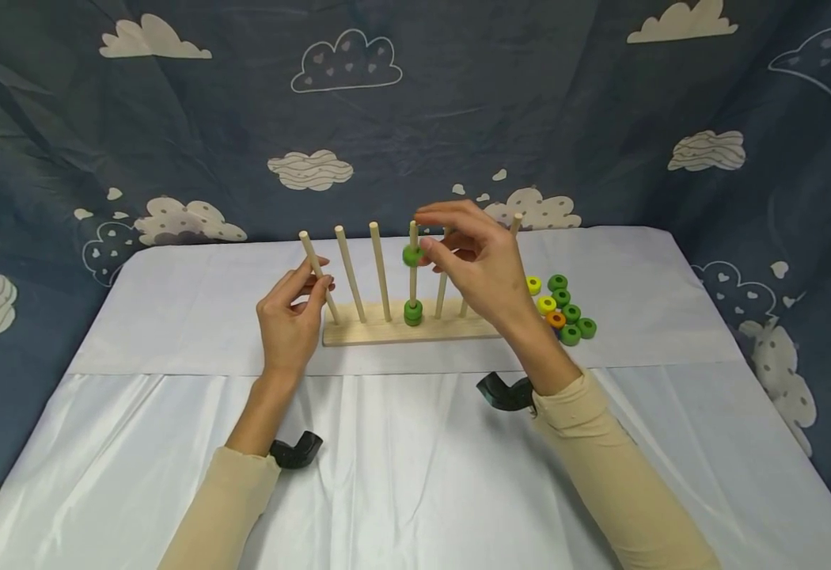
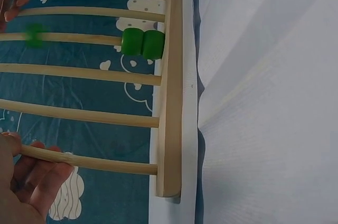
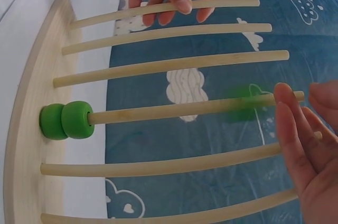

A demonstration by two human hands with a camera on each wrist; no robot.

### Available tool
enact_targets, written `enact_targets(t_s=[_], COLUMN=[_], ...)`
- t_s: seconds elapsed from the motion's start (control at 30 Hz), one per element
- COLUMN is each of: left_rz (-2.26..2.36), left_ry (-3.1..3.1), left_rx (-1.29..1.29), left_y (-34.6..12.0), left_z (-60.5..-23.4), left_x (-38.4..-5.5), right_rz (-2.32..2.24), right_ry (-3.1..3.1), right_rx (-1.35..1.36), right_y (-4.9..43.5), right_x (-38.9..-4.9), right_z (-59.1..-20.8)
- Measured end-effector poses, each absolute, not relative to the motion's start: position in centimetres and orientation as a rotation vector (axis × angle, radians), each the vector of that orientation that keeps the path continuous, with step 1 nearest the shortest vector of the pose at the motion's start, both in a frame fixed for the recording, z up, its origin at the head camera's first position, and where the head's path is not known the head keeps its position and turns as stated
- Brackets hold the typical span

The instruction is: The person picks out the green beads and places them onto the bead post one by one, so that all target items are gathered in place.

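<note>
A wooden stand has a long base (image 1: 373,335) and a row of several upright pegs. My left hand (image 1: 290,317) pinches the leftmost peg (image 2: 105,164) between thumb and fingers. At the fourth peg from the left, my right hand (image 1: 483,261) is by the top, its thumb and fingers apart. Just below those fingertips, a green bead (image 1: 411,255) is threaded on this peg, blurred in both wrist views and clear of the fingers in the right wrist view. Two green beads (image 3: 77,120) sit stacked at the foot of the same peg.
Right of the stand, several loose green beads (image 1: 561,298), yellow beads (image 1: 547,305) and an orange bead (image 1: 555,319) lie on the white cloth (image 1: 195,317). Partly covered by the right hand are the pegs on the right. Behind the table hangs a dark cloud-patterned curtain (image 1: 458,103).
</note>
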State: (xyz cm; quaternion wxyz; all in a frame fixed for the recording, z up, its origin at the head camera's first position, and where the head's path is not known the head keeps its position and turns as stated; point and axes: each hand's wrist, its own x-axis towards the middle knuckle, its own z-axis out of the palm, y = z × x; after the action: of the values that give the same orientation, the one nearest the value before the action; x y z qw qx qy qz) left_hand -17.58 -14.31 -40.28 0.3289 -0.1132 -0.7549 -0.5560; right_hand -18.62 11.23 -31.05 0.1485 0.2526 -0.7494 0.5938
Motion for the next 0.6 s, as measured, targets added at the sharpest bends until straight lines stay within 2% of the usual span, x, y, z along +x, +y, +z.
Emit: enact_targets(t_s=[0.6], left_rz=[-1.465], left_ry=[-1.971], left_rx=[-0.3], left_y=[-14.3], left_z=[-40.3], left_x=[-17.4], right_rz=[1.691], right_ry=[-2.084], right_rx=[0.723], right_y=[13.3], right_x=[-17.9], right_z=[-31.2])
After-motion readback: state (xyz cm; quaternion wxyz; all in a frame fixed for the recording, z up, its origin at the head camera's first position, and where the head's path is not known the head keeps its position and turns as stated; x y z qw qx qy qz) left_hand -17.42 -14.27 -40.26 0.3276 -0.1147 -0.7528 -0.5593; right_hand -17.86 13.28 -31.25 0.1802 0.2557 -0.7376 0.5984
